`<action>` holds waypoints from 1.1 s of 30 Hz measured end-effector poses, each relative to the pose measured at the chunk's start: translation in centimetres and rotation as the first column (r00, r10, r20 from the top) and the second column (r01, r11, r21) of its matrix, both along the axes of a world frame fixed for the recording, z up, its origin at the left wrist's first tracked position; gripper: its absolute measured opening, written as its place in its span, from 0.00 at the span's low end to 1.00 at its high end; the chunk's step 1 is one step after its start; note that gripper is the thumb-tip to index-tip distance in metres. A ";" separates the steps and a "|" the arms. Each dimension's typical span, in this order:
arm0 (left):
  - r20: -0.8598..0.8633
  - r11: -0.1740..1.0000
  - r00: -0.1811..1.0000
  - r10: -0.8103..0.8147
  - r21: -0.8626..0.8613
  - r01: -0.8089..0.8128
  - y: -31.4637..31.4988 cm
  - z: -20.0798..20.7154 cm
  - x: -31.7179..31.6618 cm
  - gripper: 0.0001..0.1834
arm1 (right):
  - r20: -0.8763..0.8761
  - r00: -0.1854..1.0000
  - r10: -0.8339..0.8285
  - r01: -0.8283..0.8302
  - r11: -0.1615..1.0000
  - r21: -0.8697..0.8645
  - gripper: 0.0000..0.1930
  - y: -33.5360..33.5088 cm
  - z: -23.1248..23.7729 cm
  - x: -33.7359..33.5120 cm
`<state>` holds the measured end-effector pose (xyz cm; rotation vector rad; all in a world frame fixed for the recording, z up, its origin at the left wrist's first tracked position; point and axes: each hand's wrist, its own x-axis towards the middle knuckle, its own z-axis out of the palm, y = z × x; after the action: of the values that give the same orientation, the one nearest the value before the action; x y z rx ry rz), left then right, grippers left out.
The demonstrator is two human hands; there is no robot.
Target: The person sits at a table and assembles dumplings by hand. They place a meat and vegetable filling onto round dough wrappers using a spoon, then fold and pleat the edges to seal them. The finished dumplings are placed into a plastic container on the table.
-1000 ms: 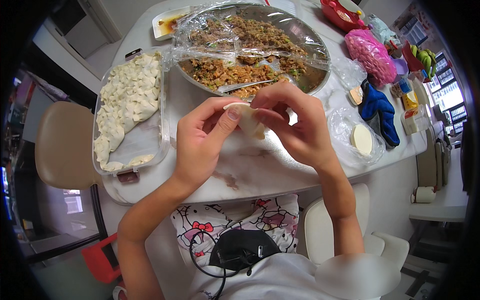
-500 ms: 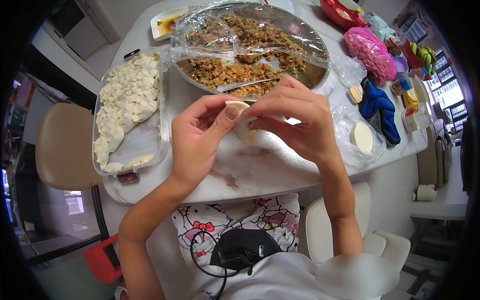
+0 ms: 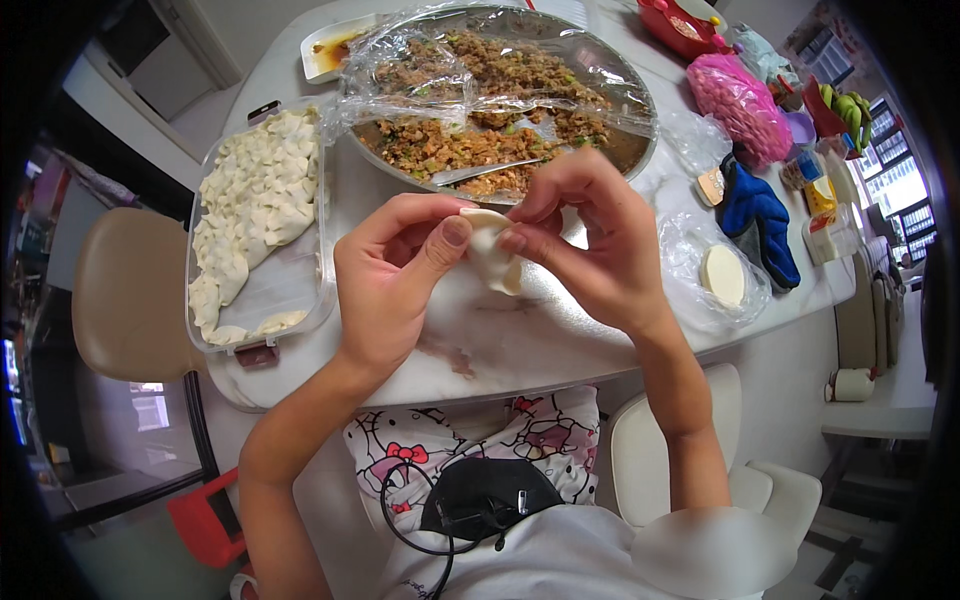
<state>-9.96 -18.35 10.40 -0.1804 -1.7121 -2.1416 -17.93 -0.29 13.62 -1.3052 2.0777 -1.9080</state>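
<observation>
A half-folded dumpling [image 3: 492,258] of pale dough hangs between my two hands above the near part of the table. My left hand [image 3: 405,265] pinches its left edge between thumb and fingers. With thumb and forefinger my right hand [image 3: 590,240] pinches the upper right edge. Just beyond is a wide metal bowl [image 3: 648,150] of minced filling [image 3: 440,148], partly under cling film, with a metal utensil [image 3: 490,170] lying in it. On the left, a clear plastic box [image 3: 328,240] holds many finished dumplings [image 3: 255,190]. Round dough wrappers [image 3: 722,276] lie in a plastic bag on the right.
A white dish [image 3: 318,62] with brown sauce stands behind the box. To the right lie a blue cloth item [image 3: 760,225], a pink bag [image 3: 738,105], a red bowl [image 3: 672,28] and small jars. The marble table's near edge [image 3: 480,392] curves before my lap.
My right hand has shifted its pinch on the dough, its fingers now curled higher and more bunched. The dumpling has turned slightly and shows more of its folded edge.
</observation>
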 end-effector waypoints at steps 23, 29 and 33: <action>0.113 0.991 0.993 0.032 -0.131 -0.018 0.2 0.4 0.1 0.10 | -0.359 0.933 0.006 0.062 0.982 0.178 0.12 0.2 1.0 -0.6; 0.098 0.989 0.995 0.022 -0.147 -0.007 0.3 0.4 0.1 0.10 | -0.380 0.925 0.010 0.042 0.991 0.128 0.09 0.2 0.6 -0.9; 0.074 0.990 0.997 0.025 -0.137 -0.015 0.2 0.4 0.1 0.10 | -0.378 0.926 -0.017 0.066 0.991 0.117 0.11 -0.1 0.6 -0.8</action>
<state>-9.83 -18.11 10.78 -0.1213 -1.8966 -2.0417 -18.76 -0.40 14.20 -1.7223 2.3661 -1.6045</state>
